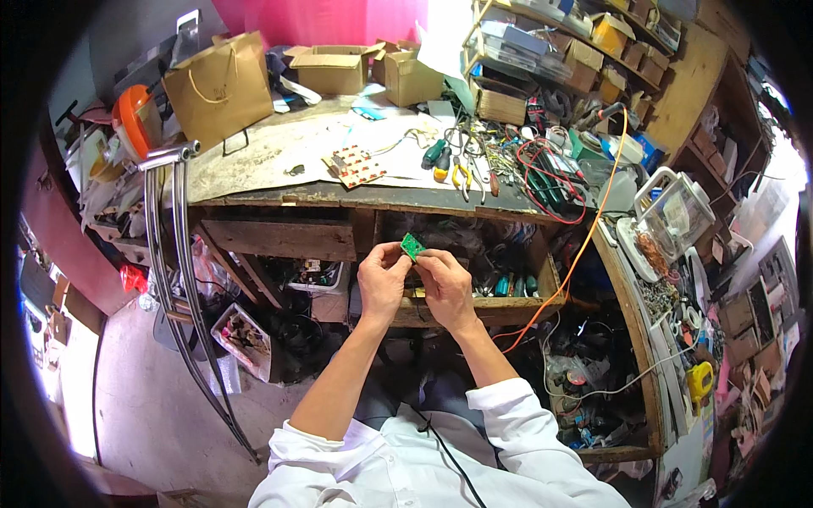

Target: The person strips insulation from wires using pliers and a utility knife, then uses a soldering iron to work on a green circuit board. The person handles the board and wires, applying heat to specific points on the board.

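Note:
A small green circuit board (412,245) is held up between my two hands, in front of the workbench edge. My left hand (384,284) pinches its left side between thumb and fingers. On the right side, my right hand (445,288) grips the board's lower corner, fingers closed. Below the hands is an open wooden drawer (474,313) with tools and loose parts in it. On the bench beyond lies a panel of red and white small boards (354,166). Screwdrivers (436,154) and yellow-handled pliers (461,175) lie to its right.
Cardboard boxes (330,69) and a brown paper bag (218,89) stand at the back of the bench. An orange cable (593,229) hangs down at the right. Curved metal tubes (182,254) rise at the left. A yellow tape measure (700,381) lies far right.

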### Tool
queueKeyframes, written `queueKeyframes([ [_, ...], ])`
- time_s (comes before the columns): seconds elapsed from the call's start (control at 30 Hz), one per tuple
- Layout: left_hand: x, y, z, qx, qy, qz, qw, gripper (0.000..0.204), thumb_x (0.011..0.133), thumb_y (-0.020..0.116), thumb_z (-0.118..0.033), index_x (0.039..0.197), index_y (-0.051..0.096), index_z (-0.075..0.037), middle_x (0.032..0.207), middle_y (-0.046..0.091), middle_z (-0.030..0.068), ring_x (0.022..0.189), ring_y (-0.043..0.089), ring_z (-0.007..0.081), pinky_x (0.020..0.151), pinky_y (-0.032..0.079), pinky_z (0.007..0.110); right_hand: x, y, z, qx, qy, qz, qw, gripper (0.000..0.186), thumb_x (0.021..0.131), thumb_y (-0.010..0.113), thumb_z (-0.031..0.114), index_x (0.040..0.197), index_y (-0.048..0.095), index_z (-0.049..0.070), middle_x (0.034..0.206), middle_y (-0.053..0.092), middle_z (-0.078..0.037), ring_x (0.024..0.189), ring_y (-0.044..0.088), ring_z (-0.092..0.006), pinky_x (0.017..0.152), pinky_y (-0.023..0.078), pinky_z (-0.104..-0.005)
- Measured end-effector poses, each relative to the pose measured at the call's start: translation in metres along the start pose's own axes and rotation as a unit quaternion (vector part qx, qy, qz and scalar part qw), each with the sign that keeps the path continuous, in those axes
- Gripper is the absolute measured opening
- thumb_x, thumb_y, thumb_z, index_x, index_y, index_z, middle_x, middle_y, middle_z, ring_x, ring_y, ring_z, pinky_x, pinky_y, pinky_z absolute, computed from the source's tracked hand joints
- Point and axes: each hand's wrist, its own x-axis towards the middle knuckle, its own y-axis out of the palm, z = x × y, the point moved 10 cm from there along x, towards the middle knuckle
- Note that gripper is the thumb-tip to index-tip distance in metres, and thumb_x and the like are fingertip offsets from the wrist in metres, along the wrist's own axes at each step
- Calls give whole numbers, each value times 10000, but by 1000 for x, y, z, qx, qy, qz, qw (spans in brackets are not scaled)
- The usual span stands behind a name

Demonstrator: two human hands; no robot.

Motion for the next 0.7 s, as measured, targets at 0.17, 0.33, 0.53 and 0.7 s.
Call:
queueKeyframes([
  [0.17, 5, 3, 13, -14, -22, 42, 999, 199, 888, 712, -67, 1062, 642, 0, 965, 688, 54, 844, 657, 119, 746, 564, 271, 1, 2, 8, -30, -27, -3, 999, 224, 805, 663, -98, 1010, 668, -8, 1002, 667, -162, 830, 687, -332, 700, 560, -365],
  [0.33, 4, 3, 11, -73, -55, 89, 992, 206, 881, 710, -68, 1061, 626, -13, 952, 673, 40, 835, 648, 106, 730, 569, 269, 3, 3, 11, -7, -12, 3, 1000, 160, 816, 696, -47, 970, 675, -9, 972, 671, -151, 785, 691, -294, 675, 559, -342],
  [0.53, -1, 3, 9, -79, -27, 97, 992, 201, 856, 699, -30, 1033, 626, 30, 894, 681, 47, 795, 639, 102, 727, 551, 265, 4, 0, 2, 50, 20, 26, 998, 104, 875, 686, 24, 974, 679, -9, 945, 683, -126, 757, 692, -199, 657, 549, -283],
  [0.7, -4, 7, -4, 14, 17, 100, 995, 220, 826, 717, -35, 1021, 632, 21, 869, 685, 40, 788, 641, 92, 730, 523, 254, 16, -28, -60, 170, 175, -20, 970, 139, 981, 597, 70, 1087, 637, -11, 982, 686, -60, 801, 661, -100, 686, 549, -240],
])
